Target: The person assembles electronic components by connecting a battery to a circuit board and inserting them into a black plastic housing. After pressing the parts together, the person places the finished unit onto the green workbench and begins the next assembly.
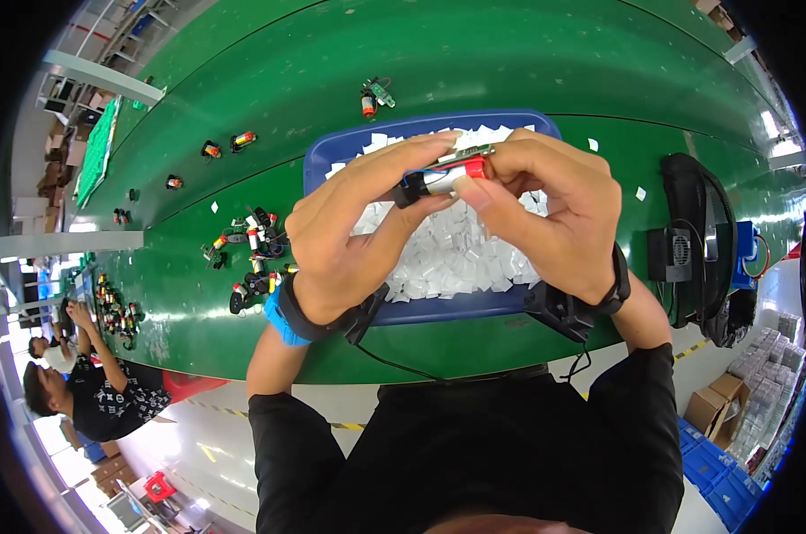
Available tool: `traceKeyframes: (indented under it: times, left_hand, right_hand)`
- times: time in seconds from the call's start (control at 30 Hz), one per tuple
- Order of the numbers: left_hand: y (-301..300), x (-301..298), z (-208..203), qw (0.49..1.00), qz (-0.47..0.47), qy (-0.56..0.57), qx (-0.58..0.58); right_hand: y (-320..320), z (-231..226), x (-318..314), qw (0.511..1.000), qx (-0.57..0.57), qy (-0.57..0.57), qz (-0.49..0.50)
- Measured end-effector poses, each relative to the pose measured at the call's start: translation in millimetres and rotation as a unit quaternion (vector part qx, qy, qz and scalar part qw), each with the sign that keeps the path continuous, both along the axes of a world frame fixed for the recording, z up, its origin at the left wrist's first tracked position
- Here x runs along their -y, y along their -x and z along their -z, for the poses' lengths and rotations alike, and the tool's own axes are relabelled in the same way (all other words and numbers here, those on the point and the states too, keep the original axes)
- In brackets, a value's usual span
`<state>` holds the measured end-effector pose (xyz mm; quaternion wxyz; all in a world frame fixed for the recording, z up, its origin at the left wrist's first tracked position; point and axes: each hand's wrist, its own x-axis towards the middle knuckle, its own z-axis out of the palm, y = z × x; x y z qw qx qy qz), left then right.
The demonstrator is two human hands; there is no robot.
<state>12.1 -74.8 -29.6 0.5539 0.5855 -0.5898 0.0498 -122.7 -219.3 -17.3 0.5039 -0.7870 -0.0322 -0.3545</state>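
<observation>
Above a blue bin (456,309), both hands hold a small cylindrical electronic assembly (440,181). It has a white body, a red cap at the right end, a black part at the left end, a thin blue wire and a narrow green circuit board along its top. My left hand (345,222) grips the black end between thumb and fingers. At the red end, my right hand (554,205) pinches the assembly, with the thumb against the white body. Its fingertips are partly hidden. Small white square pieces (438,254) fill the bin beneath.
Similar assemblies lie in a pile (256,233) left of the bin, with a few farther off on the green table (510,53). A black case (688,231) stands at right. A co-worker (100,392) sits at far left. Black wrist-worn devices (558,311) trail cables.
</observation>
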Motion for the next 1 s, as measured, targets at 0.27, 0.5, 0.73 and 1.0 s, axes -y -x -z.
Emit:
traceKeyframes:
  times: [0.27,0.5,0.73,1.0]
  left_hand:
    - [1,-1,-5,0.994,-0.034,0.027,0.096]
    - [12,-4,-4,0.996,0.017,-0.005,-0.092]
    - [8,-1,-12,0.852,0.131,-0.083,-0.501]
    - [-9,-10,-12,0.784,0.205,-0.234,-0.537]
  right_hand:
    - [1,-2,-3,0.990,-0.051,-0.123,-0.048]
    - [2,-1,-10,0.975,-0.095,-0.192,-0.052]
    - [-2,-10,7,0.997,-0.058,0.032,0.042]
    - [-6,6,15,0.977,0.046,0.207,0.032]
